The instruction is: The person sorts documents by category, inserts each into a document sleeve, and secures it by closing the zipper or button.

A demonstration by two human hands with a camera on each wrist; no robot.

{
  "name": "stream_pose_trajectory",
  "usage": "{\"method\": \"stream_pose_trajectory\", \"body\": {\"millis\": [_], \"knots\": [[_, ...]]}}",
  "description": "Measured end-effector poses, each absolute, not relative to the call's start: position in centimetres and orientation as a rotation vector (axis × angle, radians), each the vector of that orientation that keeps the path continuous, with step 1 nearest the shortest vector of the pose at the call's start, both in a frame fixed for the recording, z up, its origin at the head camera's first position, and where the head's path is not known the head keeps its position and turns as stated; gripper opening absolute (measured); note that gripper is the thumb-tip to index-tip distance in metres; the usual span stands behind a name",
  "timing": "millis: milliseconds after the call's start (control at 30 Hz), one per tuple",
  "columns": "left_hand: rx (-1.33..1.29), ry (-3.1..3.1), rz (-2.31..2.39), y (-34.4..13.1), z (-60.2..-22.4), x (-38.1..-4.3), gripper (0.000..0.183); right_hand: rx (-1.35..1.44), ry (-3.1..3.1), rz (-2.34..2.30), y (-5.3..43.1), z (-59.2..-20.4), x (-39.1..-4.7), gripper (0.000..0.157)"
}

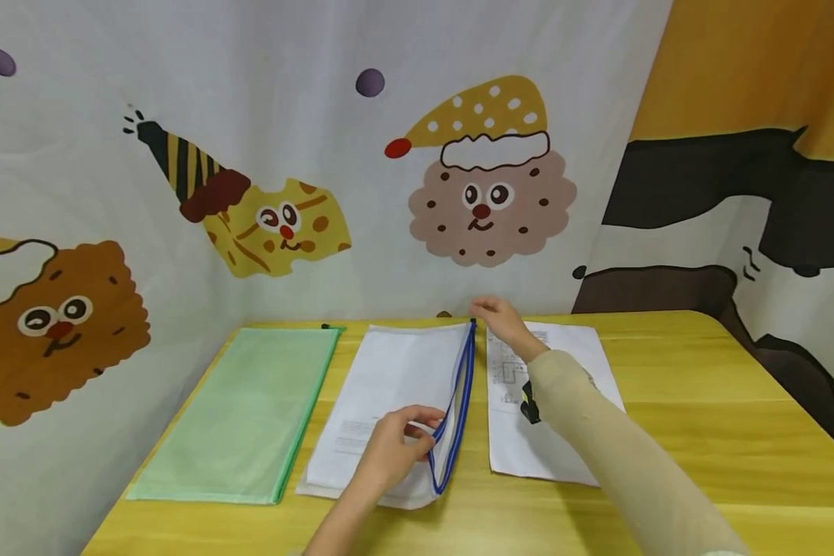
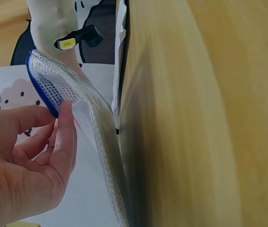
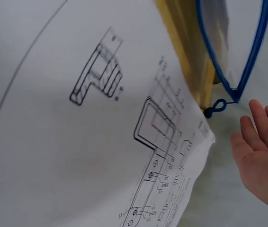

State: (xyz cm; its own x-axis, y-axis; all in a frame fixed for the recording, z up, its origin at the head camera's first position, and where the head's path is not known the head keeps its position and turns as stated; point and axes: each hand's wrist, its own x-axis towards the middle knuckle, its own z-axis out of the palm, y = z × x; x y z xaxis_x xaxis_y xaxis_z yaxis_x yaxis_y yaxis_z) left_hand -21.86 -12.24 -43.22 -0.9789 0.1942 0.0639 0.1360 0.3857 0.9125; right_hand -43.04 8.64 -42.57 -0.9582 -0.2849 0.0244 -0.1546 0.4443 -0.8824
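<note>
Nearest, the left hand (image 1: 389,452) pinches the blue-trimmed edge of a flat white mesh zip pouch (image 1: 396,363) between thumb and fingers, seemingly to keep its mouth parted; the pouch lies mid-table, opening towards the right, faint print showing through its face. To its left a pale green translucent zip folder (image 1: 236,417) lies flat, apart from it. On the right, white paper printed with line drawings (image 1: 528,448) lies beside the open mouth, perhaps for easy reach, beneath the beige-sleeved forearm (image 1: 598,432). Farther off, the right hand (image 1: 503,318) grasps nothing, its fingers extended near the pouch's far corner, just beside a blue cord loop (image 3: 218,106). Behind the yellow wood-grain table (image 1: 681,401) hangs a cartoon-printed white curtain (image 1: 320,62).
</note>
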Motion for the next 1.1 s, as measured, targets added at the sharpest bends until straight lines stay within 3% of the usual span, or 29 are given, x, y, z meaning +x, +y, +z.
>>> {"method": "stream_pose_trajectory", "body": {"millis": [567,867,1100], "knots": [[0.333,2.566,1.709,-12.2,-43.4,-21.8,0.031,-0.469,2.773,-1.269,9.2,-43.9,-43.0,0.034],[0.329,2.587,1.641,-12.5,-43.5,-21.7,0.032,-0.219,2.475,-1.546,9.0,-43.8,-43.9,0.033],[0.335,2.607,1.527,-13.2,-43.3,-21.7,0.033,-0.192,2.21,-1.752,8.4,-43.2,-43.9,0.036]]}}
